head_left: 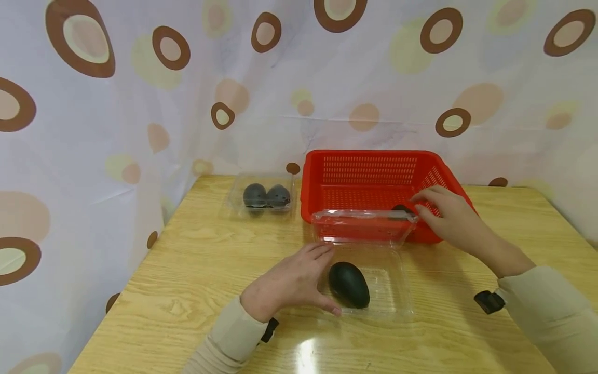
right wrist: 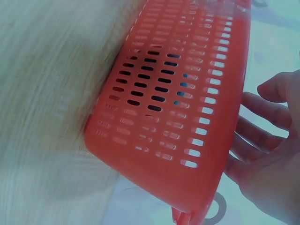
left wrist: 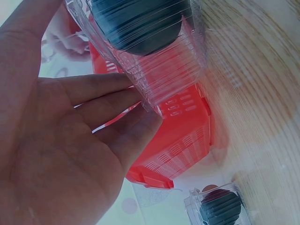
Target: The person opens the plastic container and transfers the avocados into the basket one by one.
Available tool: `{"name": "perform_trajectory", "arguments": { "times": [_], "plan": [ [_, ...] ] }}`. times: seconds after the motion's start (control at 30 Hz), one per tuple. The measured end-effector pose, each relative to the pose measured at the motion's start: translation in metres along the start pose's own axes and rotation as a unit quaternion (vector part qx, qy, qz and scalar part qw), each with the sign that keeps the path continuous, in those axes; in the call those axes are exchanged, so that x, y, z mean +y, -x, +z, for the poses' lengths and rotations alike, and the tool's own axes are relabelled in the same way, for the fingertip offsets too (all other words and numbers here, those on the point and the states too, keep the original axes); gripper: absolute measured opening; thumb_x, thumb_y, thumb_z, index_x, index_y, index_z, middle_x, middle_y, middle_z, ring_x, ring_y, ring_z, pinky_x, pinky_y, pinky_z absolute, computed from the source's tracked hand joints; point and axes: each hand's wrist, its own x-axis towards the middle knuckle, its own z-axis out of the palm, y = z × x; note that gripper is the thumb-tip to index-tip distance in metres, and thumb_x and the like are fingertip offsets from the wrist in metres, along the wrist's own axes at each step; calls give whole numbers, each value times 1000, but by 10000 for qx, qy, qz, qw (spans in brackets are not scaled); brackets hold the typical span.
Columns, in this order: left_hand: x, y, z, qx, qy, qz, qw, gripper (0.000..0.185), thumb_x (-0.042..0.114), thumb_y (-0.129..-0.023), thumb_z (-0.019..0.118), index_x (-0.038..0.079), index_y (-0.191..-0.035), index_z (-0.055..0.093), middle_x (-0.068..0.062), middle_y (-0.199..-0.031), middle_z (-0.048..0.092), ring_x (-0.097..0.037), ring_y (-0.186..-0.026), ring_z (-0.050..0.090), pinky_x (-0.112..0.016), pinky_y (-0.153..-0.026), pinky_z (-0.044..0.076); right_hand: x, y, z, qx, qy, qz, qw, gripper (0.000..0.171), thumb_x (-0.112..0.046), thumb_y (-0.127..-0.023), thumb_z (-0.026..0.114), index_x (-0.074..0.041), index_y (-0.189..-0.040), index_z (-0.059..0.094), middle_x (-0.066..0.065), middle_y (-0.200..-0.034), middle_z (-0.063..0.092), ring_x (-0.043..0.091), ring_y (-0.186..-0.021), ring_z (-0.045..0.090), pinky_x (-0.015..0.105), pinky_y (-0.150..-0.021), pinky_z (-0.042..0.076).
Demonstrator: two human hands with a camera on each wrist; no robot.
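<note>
Head view: unlabelled clear clamshell (head_left: 374,270) holds avocado (head_left: 349,284).

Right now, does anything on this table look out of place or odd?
Little stands out. The clear clamshell box by the left hand stands open, its lid leaning on the red basket, with one dark egg-shaped thing inside. The closed box behind holds two. Nothing looks spilled or broken.

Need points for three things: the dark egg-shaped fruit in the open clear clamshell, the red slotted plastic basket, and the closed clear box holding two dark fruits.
dark egg-shaped fruit (head_left: 349,284), head view, middle of its upper surface.
red slotted plastic basket (head_left: 369,176), head view, inner face of the far wall.
closed clear plastic box with two dark fruits (head_left: 239,195), head view, left part of its lid.
</note>
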Motion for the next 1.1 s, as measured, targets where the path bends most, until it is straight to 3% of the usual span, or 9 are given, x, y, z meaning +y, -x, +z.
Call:
{"name": "perform_trajectory", "arguments": {
  "times": [0.17,0.4,0.5,0.73,1.1],
  "plan": [
    [-1,0,1,33,29,-16,10000,114,69,-71,75,6,-155,32,-7,-162,31,-25,-150,28,-37,-121,31,-6,11,1,308,97,-214,9992,18,-8,-95,61,-6,-112,67,12,-115,64,31,-102,62,50,-81,55],
    [-1,0,2,71,64,-15,10000,114,70,-71,76,6,-155,32,-7,-161,33,-24,-149,30,-37,-121,32,-12,28,1,615,147,-520,9966,18,-4,-92,65,-11,-108,68,7,-112,65,24,-95,62,23,-70,51],
    [-1,0,2,73,125,-12,9999,114,69,-70,76,7,-155,32,-6,-161,33,-25,-150,29,-38,-121,32,-14,37,1,716,169,-598,9955,18,-3,-90,66,-12,-106,69,6,-112,64,21,-93,62,17,-68,49],
    [0,0,0,84,146,33,9999,114,68,-70,77,8,-156,30,-7,-162,31,-25,-150,29,-38,-120,33,-17,56,1,1155,280,-773,9899,22,3,-84,69,-10,-102,70,5,-109,64,11,-82,55,13,-58,41],
    [0,1,1,116,128,61,9998,114,68,-71,77,8,-156,30,-7,-162,31,-25,-150,29,-37,-121,32,-32,81,3,1209,-44,-975,9879,32,8,-80,70,-11,-105,71,1,-108,66,1,-89,54,11,-54,38]
  ]
}}
